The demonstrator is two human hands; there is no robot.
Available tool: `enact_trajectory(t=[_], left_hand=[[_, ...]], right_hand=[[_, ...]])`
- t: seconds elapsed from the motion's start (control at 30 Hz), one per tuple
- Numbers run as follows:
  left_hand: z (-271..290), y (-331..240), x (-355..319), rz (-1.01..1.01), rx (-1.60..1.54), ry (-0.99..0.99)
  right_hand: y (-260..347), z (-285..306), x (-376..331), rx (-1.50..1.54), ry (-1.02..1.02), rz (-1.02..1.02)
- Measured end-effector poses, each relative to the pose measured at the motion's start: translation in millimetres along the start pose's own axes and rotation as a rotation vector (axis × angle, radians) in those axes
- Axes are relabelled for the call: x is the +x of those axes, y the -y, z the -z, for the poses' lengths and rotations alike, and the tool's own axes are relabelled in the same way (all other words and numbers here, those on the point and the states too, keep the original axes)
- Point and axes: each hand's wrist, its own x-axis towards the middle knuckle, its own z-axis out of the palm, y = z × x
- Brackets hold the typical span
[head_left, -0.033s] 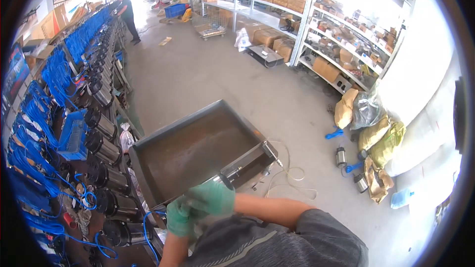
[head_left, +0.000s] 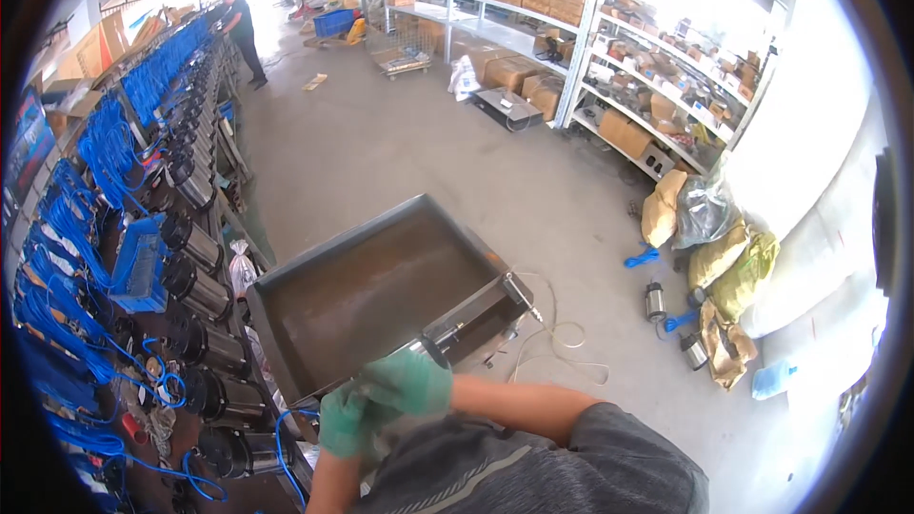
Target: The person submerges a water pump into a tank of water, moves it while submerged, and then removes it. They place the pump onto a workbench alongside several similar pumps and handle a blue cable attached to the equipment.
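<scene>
An open rectangular metal tank (head_left: 340, 241) is set directly before the body, its near corner partly hidden by the hands. At its near rim, beside the right grip (head_left: 409, 383), a round metal part (head_left: 435, 352) is seen. Both hands are covered by green gloves, and the left grip (head_left: 344, 421) is brought against the right, fingers bent; whether anything is clasped between them cannot be told.

For sound handling, the forearms would best be kept steady and the gloved fingers clear of the rim's edges. Care should be taken that the blue cable (head_left: 281, 438) near the left forearm is not snagged, and that the pale hose (head_left: 553, 325) trailing from the tank's right side is not stepped on.

To the left, a dark counter (head_left: 255, 493) is crowded with steel-bodied, black-ended pumps (head_left: 224, 395), bundled blue cables and a blue plastic crate (head_left: 141, 271). Beyond the tank, a grey floor (head_left: 352, 143) is bordered on the right by white shelving (head_left: 577, 67) filled with cartons, with stuffed sacks (head_left: 721, 252) piled below. Farther off, a co-worker (head_left: 244, 33) is seen standing by the counter.
</scene>
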Motion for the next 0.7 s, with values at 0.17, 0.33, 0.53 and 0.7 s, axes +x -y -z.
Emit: enact_trajectory(t=[0.17,0.33,0.53,0.7], left_hand=[[-19.6,-94.5,-77.1,-0.289,0.299,-0.066],[-14.3,-203.4,-79.4,-1.191,-0.171,1.028],[-46.6,-208.9,-68.7,-1.144,-0.098,0.931],[-52.5,-205.3,-61.1,-1.13,-0.106,0.929]], right_hand=[[-24.9,76.0,9.9,0.512,-0.68,-0.439],[-86.0,86.6,-10.4,1.11,-0.394,-0.531],[-103.9,31.4,-34.6,1.271,-0.457,-0.667],[-110.6,38.7,-45.6,1.383,-0.65,-0.77]])
